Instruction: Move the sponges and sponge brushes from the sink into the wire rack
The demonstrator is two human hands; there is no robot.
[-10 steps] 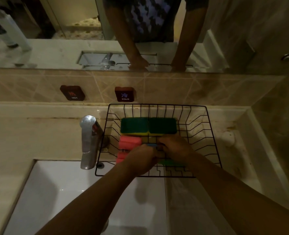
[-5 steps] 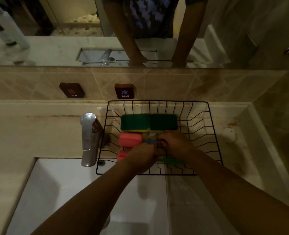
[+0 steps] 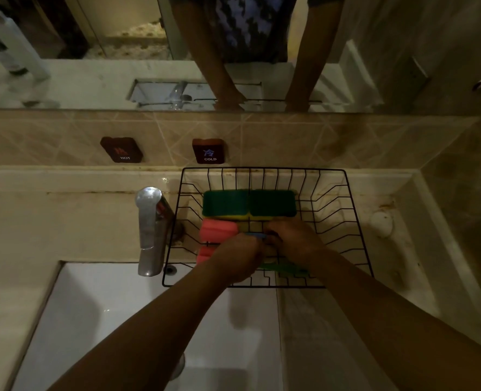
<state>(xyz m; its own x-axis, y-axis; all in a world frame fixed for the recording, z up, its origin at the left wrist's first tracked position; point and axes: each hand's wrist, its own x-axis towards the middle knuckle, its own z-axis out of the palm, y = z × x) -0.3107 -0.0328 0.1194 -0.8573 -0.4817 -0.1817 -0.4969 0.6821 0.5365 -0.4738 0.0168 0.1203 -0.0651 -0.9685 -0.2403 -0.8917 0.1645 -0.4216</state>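
Both hands, left hand (image 3: 237, 259) and right hand (image 3: 292, 241), curled on a thin blue handle (image 3: 257, 235) inside the black wire rack (image 3: 357, 221) beside pink sponges (image 3: 218, 230); best laid flat, then released.

Dim, warm-tinted, edges bowed

Little differs from 1 s ago. Inside the wire rack (image 3: 357, 249), the left hand (image 3: 237, 259) and right hand (image 3: 292, 239) press closer together over a blue piece (image 3: 254, 235), and more of the green sponge (image 3: 285, 268) now shows beneath the right wrist.
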